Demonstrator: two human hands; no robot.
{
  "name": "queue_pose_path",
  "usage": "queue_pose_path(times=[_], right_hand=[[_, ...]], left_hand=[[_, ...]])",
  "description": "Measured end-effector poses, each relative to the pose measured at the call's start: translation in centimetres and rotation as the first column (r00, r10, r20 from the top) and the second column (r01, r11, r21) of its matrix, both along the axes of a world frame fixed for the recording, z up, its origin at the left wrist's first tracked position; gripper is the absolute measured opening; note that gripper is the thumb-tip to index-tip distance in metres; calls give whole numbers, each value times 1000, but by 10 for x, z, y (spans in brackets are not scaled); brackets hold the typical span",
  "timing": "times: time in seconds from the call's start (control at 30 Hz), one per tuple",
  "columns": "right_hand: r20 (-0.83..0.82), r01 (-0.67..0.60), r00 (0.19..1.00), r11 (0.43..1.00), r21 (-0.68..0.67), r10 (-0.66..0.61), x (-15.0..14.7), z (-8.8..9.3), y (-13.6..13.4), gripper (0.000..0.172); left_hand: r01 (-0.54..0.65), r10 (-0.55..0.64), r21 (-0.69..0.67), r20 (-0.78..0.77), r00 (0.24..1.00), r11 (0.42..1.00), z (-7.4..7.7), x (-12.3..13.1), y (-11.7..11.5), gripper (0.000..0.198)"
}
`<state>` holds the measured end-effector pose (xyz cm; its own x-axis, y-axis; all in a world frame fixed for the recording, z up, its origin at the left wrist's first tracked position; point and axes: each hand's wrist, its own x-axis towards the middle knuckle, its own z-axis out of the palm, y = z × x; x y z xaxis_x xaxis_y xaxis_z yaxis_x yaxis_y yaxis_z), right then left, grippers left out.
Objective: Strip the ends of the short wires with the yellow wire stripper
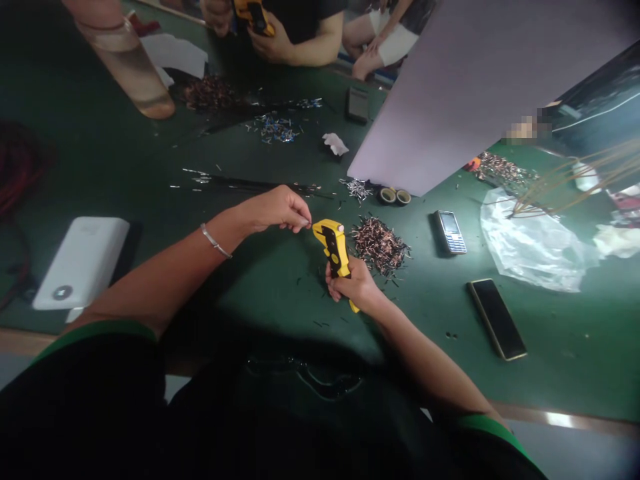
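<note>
My right hand (357, 285) is wrapped around a yellow and black wire stripper (334, 250), its head angled up and to the left. Just left of the tool's jaws, my left hand (284, 211) is closed in a pinch. Whatever lies between those fingertips is too small to make out. Beside the stripper on the right is a heap of short dark and copper-coloured wire pieces (381, 247). Behind my left hand lies a bundle of thin black wires (240, 184) with shiny ends. Small silvery metal pieces (358, 189) sit beyond the heap.
On the right are a keypad phone (450, 233), a smartphone (497, 319) and a clear plastic bag (530, 247). A white power bank (83, 263) lies left. Tape rolls (395, 196) sit beside a large pale panel (440, 100). Across the green table (270, 287), another person's hand (275, 41) holds a yellow tool.
</note>
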<state>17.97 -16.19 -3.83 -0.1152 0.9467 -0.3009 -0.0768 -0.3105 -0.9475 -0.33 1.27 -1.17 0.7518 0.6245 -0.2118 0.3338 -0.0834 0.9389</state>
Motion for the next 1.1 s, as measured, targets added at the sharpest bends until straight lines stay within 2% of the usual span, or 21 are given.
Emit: queue_pose_path(times=[0.17, 0.53, 0.83, 1.1], right_hand=[[-23, -4, 1000, 1000, -8, 4, -1, 0, 2, 17], [-102, 3, 995, 1000, 0, -3, 1, -12, 7, 18], [-196, -38, 980, 999, -38, 30, 7, -14, 12, 19], [-124, -35, 992, 999, -24, 32, 4, -11, 8, 18]], left_hand=[[-23, 23, 6, -17, 1000, 1000, 1, 1, -1, 7], [-37, 36, -9, -62, 997, 999, 3, 4, -1, 7], [-38, 38, -3, -70, 997, 999, -4, 4, 1, 7], [-39, 39, -4, -24, 999, 999, -4, 4, 1, 8]])
